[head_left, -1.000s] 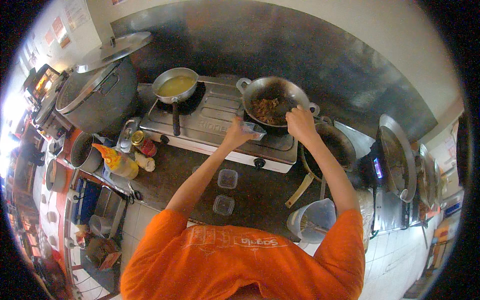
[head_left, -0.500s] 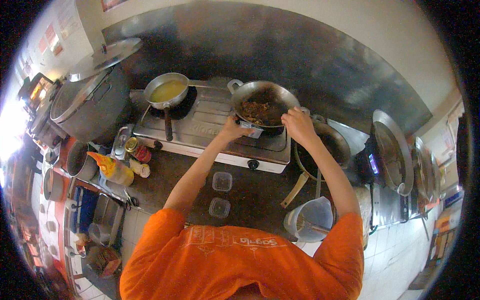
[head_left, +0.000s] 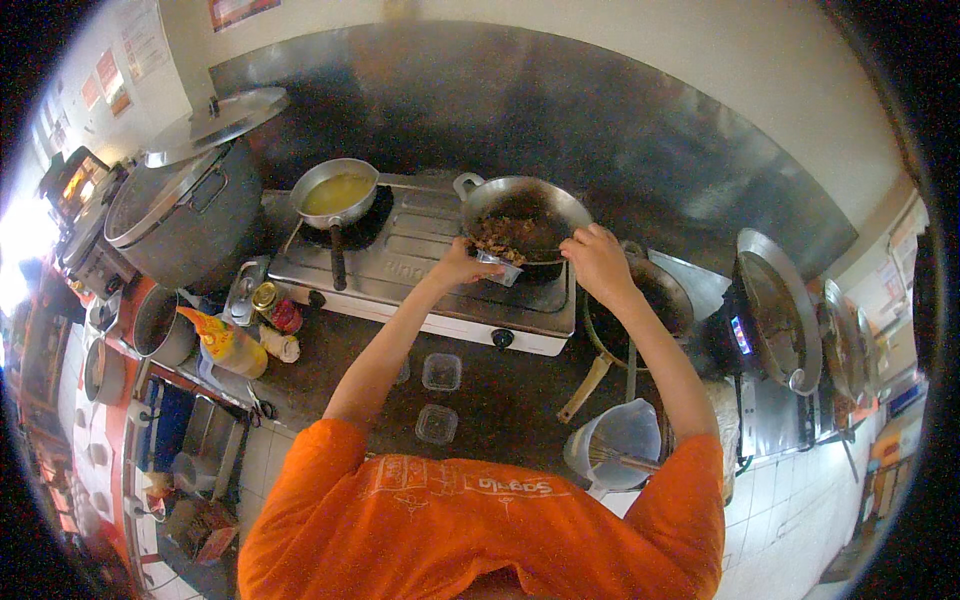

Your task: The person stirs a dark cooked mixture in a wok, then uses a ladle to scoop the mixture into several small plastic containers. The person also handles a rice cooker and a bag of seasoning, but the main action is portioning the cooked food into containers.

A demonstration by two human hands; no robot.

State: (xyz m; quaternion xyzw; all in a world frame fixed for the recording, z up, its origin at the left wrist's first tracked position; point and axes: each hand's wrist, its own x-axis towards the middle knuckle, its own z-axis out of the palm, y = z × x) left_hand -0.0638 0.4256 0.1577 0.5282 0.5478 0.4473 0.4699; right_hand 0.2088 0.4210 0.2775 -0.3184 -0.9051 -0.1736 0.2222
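A metal wok (head_left: 555,205) with loop handles sits on the right burner of the gas stove. Dark brown chopped food (head_left: 505,236) lies against its near side. My left hand (head_left: 462,266) grips a small clear plastic container (head_left: 499,269) below the wok's near rim, close to the food. At the wok's right rim, my right hand (head_left: 598,263) is closed, fingers pinched together; what it holds is hidden behind the fingers. Two clear plastic tubs (head_left: 442,372) rest on the dark counter between my arms.
A saucepan (head_left: 340,195) of yellow liquid occupies the left burner of the stove (head_left: 420,310). Left stand a large lidded pot (head_left: 190,215) and a yellow squeeze bottle (head_left: 235,345). To the right are a dark pan (head_left: 655,295) and a clear jug (head_left: 625,440) with a whisk.
The food in the wok has shifted toward the near rim, next to the container. My hands stay at about the same places, and the view has tilted slightly.
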